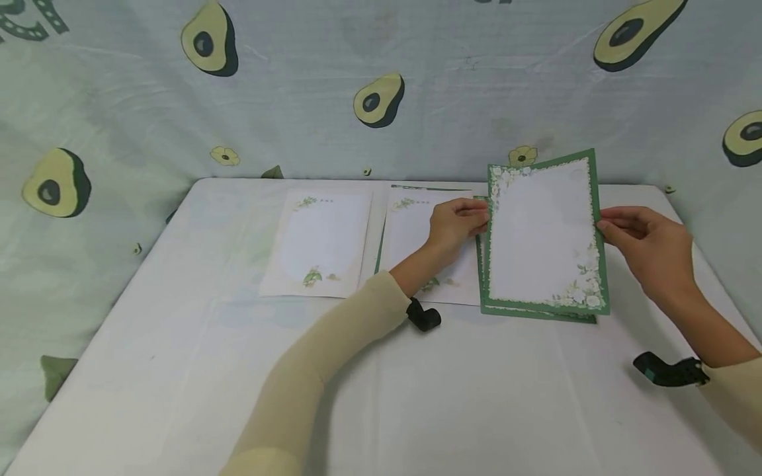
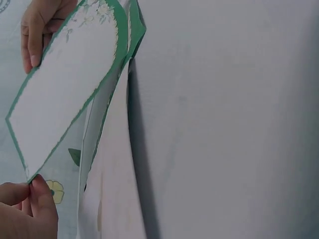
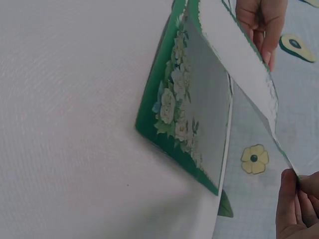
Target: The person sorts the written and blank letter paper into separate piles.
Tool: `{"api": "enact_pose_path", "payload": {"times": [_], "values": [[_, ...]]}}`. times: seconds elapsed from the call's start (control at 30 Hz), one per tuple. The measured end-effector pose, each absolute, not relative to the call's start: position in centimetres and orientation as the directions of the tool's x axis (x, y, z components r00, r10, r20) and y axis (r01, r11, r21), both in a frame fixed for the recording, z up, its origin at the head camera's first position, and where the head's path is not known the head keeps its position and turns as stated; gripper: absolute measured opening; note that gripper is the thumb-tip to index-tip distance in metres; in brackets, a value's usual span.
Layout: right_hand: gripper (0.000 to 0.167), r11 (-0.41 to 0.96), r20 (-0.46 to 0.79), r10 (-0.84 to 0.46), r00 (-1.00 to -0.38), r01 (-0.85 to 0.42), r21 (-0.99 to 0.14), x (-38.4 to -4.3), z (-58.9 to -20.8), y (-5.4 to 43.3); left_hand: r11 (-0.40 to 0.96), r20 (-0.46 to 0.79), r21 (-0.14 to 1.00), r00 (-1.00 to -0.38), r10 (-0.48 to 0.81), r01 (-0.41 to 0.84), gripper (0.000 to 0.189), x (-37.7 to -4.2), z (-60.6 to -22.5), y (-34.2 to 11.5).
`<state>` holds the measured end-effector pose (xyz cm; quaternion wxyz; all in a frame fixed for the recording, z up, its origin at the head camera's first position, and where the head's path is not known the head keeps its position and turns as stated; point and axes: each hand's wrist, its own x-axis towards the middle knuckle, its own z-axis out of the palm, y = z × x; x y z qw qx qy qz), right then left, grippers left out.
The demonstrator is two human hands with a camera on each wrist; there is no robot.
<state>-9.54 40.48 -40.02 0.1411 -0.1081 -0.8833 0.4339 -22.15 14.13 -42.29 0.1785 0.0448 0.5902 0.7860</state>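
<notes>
A sheet of paper (image 1: pixel 542 231) with a green border and white flowers is held up by its two side edges. My left hand (image 1: pixel 457 228) pinches its left edge, and my right hand (image 1: pixel 651 248) pinches the right edge between thumb and fingers. Beneath it, another green-bordered sheet (image 3: pixel 169 114) lies on the table, mostly covered in the head view. In the left wrist view the raised sheet (image 2: pixel 65 89) spans between both hands, tilted above the papers below.
Left of the raised sheet lies a pale sheet (image 1: pixel 405 231) with leaf drawings, a green edge showing under it. A similar pale sheet (image 1: pixel 324 241) lies farther left. All rest on a white-covered table (image 1: pixel 178 370); an avocado-print cloth (image 1: pixel 286 86) hangs behind.
</notes>
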Motion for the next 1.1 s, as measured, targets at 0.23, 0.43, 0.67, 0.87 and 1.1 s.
{"api": "enact_pose_path", "payload": {"times": [0.23,0.43,0.67,0.87,1.1], "values": [[0.040,0.598,0.123,0.295,-0.948,0.083,-0.797,-9.8,-41.3,40.4,-0.111,-0.175,0.966,-0.910,0.376,-0.232,0.023,-22.6,-42.9,13.5],[0.040,0.638,0.112,0.256,-0.960,0.081,-0.766,-10.0,-41.9,40.5,-0.094,-0.228,0.952,-0.879,0.418,-0.292,0.023,-23.1,-43.2,13.3],[0.042,0.657,0.092,0.265,-0.960,0.110,-0.746,-10.4,-42.1,40.7,-0.055,-0.346,0.904,-0.800,0.490,-0.424,0.034,-22.7,-42.3,12.6],[0.044,0.652,0.054,0.271,-0.961,0.142,-0.745,-10.6,-42.5,40.4,0.014,-0.394,0.893,-0.765,0.510,-0.451,0.037,-22.9,-41.6,11.9],[0.046,0.654,0.058,0.276,-0.959,0.143,-0.743,-10.8,-43.0,39.9,0.162,-0.388,0.919,-0.745,0.543,-0.361,0.034,-23.3,-40.7,11.9]]}}
